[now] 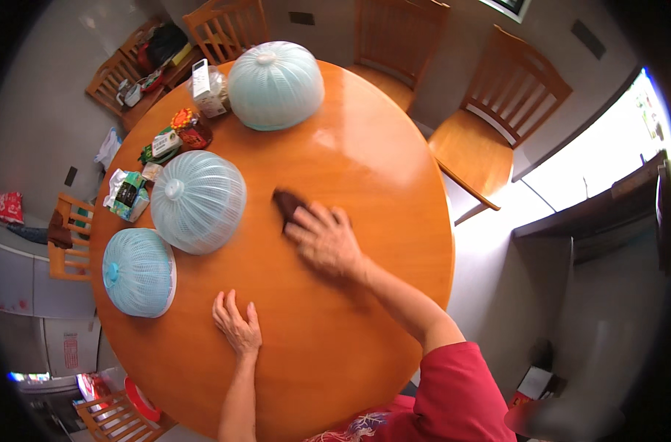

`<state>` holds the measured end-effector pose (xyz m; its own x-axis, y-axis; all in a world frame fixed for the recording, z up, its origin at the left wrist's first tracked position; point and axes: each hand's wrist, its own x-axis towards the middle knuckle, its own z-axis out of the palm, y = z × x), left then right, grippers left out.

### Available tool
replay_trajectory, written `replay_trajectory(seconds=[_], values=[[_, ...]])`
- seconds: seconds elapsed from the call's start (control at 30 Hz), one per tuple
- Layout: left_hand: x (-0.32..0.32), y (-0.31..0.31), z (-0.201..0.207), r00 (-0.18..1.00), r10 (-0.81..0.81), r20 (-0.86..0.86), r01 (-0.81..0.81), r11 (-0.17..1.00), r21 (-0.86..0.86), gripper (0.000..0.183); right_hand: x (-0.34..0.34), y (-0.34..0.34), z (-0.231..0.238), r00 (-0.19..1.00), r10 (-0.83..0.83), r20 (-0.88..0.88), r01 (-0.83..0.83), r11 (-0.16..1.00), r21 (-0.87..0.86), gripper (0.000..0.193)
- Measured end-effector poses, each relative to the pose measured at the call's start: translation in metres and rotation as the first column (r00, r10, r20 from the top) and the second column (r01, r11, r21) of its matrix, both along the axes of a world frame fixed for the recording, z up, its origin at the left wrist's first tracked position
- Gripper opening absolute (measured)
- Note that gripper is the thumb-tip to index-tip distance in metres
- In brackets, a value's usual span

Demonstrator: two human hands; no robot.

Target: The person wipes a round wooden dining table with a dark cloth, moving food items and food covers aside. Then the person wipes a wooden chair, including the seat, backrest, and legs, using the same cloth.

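My right hand [326,243] presses a dark brown cloth [286,202] onto the round wooden table [335,324]. Part of the cloth sticks out past my fingers; the rest is hidden under the hand. My left hand [237,324] rests on the tabletop near its front left, fingers apart and slightly bent, holding nothing. Beyond it to the left stand two domed mesh food covers, a pale blue one [206,214] and a smaller bright blue one [140,276]. A third, pale green food cover [276,85] sits at the far edge.
Along the left rim stand a white carton [207,88], a jar with a red and yellow lid [191,127] and a tissue pack [127,195]. Wooden chairs surround the table, one at the far right [472,140]. Bright light enters from the right.
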<state>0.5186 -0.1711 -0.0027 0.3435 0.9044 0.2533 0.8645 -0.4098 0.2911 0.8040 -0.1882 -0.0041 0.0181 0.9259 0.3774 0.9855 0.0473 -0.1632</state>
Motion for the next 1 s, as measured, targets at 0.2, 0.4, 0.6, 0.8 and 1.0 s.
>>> replay_trajectory(seconds=[0.2,0.4,0.6,0.8,1.0], values=[[-0.005,0.0,-0.009,1.0,-0.006,-0.012,0.007,0.998,0.07,0.049,-0.028,-0.156,0.018,0.965,0.234,-0.122,-0.249,0.96,-0.127,0.039],[-0.005,-0.002,-0.011,1.0,-0.011,-0.019,0.012,0.998,0.066,0.047,0.093,-0.123,0.0,0.979,-0.184,0.086,0.185,0.983,-0.005,0.044],[-0.001,-0.005,-0.012,1.0,-0.011,0.005,0.01,0.999,0.043,0.046,0.161,-0.131,-0.02,0.898,-0.441,-0.014,0.435,0.89,-0.14,0.047],[-0.023,-0.001,-0.012,0.997,-0.074,-0.038,0.078,0.988,0.136,0.052,0.1,-0.191,-0.014,0.9,-0.435,-0.026,0.427,0.892,-0.145,0.049],[-0.083,-0.061,0.011,0.981,0.05,0.185,-0.067,0.994,0.086,0.052,-0.013,-0.252,-0.003,0.909,-0.404,0.103,0.416,0.89,-0.184,0.052]])
